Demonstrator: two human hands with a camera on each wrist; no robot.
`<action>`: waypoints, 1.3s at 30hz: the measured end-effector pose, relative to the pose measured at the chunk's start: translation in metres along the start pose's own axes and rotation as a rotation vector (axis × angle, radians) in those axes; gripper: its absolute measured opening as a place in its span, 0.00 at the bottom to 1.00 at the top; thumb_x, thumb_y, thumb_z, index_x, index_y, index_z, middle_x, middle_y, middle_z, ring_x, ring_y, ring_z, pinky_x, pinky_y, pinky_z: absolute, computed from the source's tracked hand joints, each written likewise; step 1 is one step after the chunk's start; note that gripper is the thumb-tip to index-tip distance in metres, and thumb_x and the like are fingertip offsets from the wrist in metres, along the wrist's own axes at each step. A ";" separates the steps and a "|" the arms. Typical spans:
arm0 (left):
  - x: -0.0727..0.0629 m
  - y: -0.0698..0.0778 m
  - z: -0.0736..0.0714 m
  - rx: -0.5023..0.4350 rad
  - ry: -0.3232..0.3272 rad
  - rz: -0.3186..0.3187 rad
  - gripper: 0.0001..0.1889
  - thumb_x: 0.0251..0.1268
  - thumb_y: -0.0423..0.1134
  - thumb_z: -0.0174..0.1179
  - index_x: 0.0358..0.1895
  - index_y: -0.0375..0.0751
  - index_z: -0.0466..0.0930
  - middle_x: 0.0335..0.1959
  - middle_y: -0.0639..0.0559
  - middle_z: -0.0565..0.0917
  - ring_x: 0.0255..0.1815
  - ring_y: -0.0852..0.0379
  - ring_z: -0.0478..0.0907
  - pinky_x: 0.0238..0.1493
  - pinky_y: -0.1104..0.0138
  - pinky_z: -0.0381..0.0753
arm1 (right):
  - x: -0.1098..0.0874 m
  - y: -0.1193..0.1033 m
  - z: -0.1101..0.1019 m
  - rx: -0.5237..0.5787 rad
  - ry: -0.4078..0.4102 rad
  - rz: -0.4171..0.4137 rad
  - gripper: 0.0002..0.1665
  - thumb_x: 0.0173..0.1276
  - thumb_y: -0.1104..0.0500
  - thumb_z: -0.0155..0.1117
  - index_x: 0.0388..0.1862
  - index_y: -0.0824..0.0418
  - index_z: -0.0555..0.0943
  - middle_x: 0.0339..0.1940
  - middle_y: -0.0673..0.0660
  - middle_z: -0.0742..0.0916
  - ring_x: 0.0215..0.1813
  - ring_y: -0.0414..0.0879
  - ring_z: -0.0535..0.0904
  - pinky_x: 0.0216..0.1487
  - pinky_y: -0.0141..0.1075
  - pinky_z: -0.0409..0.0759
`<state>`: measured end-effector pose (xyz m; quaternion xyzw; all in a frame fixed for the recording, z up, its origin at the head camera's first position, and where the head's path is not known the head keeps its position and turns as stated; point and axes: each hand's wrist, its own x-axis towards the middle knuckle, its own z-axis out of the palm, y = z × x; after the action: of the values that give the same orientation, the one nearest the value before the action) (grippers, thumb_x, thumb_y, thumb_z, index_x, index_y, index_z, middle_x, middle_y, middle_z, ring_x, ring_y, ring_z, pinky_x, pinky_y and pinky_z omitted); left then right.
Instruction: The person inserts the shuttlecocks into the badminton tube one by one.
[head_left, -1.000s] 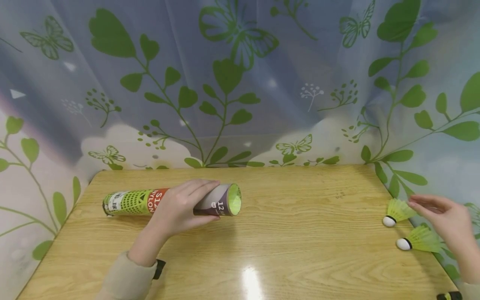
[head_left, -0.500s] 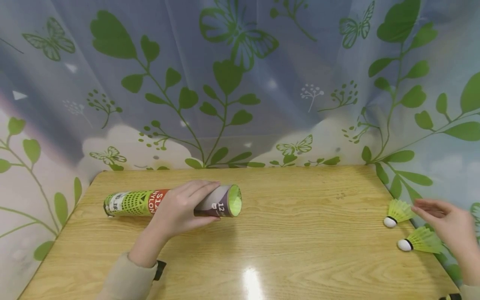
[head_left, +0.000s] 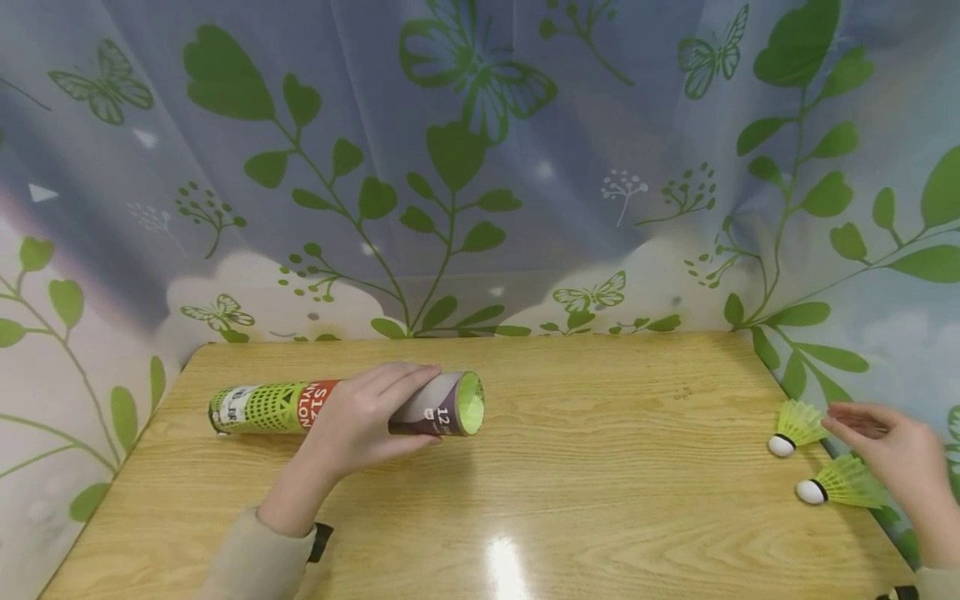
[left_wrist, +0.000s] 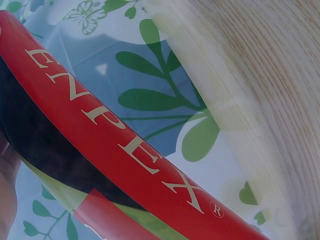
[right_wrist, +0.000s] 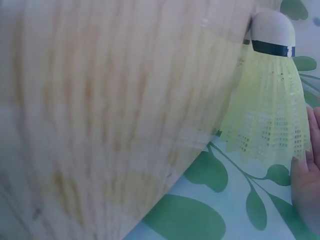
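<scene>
My left hand (head_left: pixel 363 412) grips a shuttlecock tube (head_left: pixel 273 407) around its middle, the fingers over the top and the thumb along the near side. The tube lies sideways with its round light-green end (head_left: pixel 471 403) toward the right. In the left wrist view, red lettering "ENPEX" runs along the tube (left_wrist: pixel 100 117). At the table's right edge, my right hand (head_left: pixel 900 450) has loosely bent fingers beside the skirt of a yellow shuttlecock (head_left: pixel 795 423); whether they touch it I cannot tell. A second yellow shuttlecock (head_left: pixel 840 483) lies nearer, its white cork pointing left.
Both shuttlecocks lie along the right edge of the wooden table (head_left: pixel 615 467), their skirts toward the edge. A leaf-and-butterfly curtain (head_left: pixel 525 208) hangs behind the table and at both sides.
My right hand has shifted slightly to the right and nearer, its fingertips now at the skirt's rim. My left hand and the tube stay in place; the view has drifted slightly.
</scene>
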<state>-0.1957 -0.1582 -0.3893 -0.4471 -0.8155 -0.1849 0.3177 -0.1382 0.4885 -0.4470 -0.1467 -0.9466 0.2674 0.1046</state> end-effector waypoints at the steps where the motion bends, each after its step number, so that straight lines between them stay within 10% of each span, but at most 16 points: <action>1: 0.000 0.000 0.000 0.000 0.000 -0.001 0.45 0.37 0.51 0.88 0.64 0.36 0.83 0.55 0.43 0.90 0.51 0.45 0.90 0.51 0.53 0.93 | 0.000 0.000 0.001 -0.005 -0.001 -0.004 0.28 0.80 0.55 0.65 0.66 0.78 0.78 0.62 0.83 0.81 0.34 0.06 0.55 0.43 0.59 0.83; 9: 0.000 0.000 -0.001 -0.002 0.001 -0.002 0.45 0.38 0.50 0.88 0.64 0.37 0.83 0.55 0.43 0.91 0.51 0.45 0.91 0.51 0.53 0.93 | 0.002 0.002 0.004 -0.028 0.012 -0.021 0.28 0.80 0.55 0.65 0.65 0.78 0.78 0.62 0.83 0.81 0.37 0.22 0.70 0.43 0.58 0.84; 18: 0.001 0.000 -0.001 0.000 -0.002 0.002 0.44 0.38 0.51 0.88 0.64 0.36 0.83 0.54 0.42 0.91 0.51 0.45 0.91 0.51 0.54 0.93 | 0.006 0.008 0.008 -0.050 0.023 -0.028 0.28 0.80 0.55 0.66 0.64 0.78 0.79 0.61 0.82 0.83 0.36 0.13 0.60 0.42 0.59 0.84; 31: 0.001 0.000 -0.002 -0.001 0.000 0.002 0.44 0.38 0.51 0.88 0.63 0.35 0.84 0.54 0.42 0.90 0.51 0.45 0.91 0.51 0.53 0.93 | 0.015 0.007 0.008 -0.079 -0.024 -0.021 0.25 0.79 0.57 0.66 0.60 0.78 0.81 0.56 0.81 0.85 0.36 0.47 0.82 0.39 0.56 0.84; 36: 0.001 0.000 -0.003 -0.002 0.001 0.000 0.44 0.38 0.51 0.88 0.63 0.36 0.83 0.54 0.42 0.90 0.51 0.45 0.90 0.51 0.54 0.93 | 0.015 0.006 0.007 -0.071 -0.035 -0.012 0.24 0.79 0.56 0.66 0.59 0.78 0.81 0.54 0.80 0.87 0.35 0.27 0.71 0.39 0.56 0.84; 39: 0.000 -0.001 -0.003 -0.001 0.000 -0.002 0.45 0.38 0.51 0.88 0.64 0.36 0.83 0.54 0.42 0.90 0.52 0.45 0.90 0.52 0.54 0.93 | 0.015 0.006 0.007 -0.063 -0.039 -0.013 0.25 0.79 0.56 0.65 0.59 0.78 0.81 0.54 0.80 0.86 0.34 0.43 0.81 0.40 0.58 0.83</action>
<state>-0.1957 -0.1598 -0.3871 -0.4462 -0.8159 -0.1856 0.3174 -0.1526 0.4952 -0.4544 -0.1383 -0.9574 0.2397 0.0830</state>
